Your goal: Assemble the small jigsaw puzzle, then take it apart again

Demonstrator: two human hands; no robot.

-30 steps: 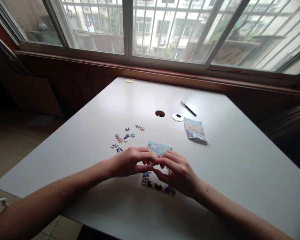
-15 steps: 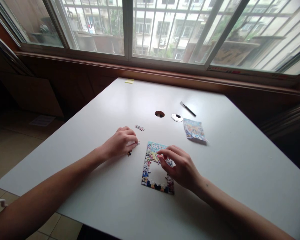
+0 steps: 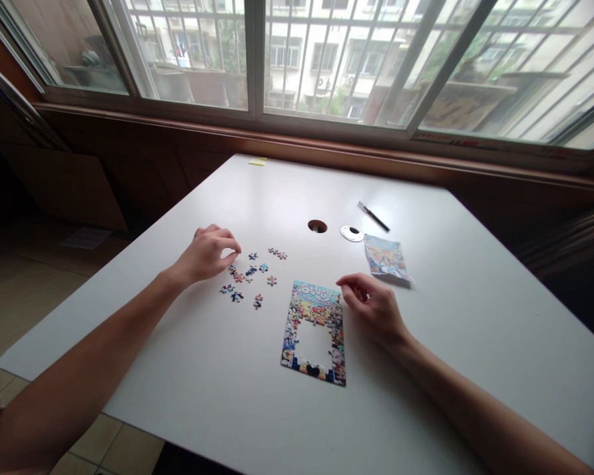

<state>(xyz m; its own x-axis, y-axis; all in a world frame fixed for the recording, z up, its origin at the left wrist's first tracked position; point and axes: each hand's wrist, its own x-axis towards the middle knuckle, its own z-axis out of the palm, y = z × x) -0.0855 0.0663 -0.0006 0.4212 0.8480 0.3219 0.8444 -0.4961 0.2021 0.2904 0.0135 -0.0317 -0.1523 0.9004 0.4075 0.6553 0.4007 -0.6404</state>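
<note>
A small colourful jigsaw puzzle (image 3: pixel 314 333) lies flat on the white table (image 3: pixel 450 316), with an unfilled white gap in its lower middle. Several loose puzzle pieces (image 3: pixel 250 274) are scattered to its left. My left hand (image 3: pixel 205 254) hovers at the left edge of those pieces, fingers curled with fingertips pinched together; whether a piece is in them is hidden. My right hand (image 3: pixel 373 307) rests on the table just right of the puzzle's top corner, fingers loosely curled, nothing visible in them.
A printed puzzle bag (image 3: pixel 386 258) lies beyond my right hand, with a white round cap (image 3: pixel 351 233), a cable hole (image 3: pixel 317 226) and a black pen (image 3: pixel 373 216) farther back. A yellow sticky note (image 3: pixel 256 161) sits at the far edge below the window.
Both hands left the puzzle. My left hand moved left and away to the loose pieces, uncovering them. My right hand slid off to the puzzle's right side.
</note>
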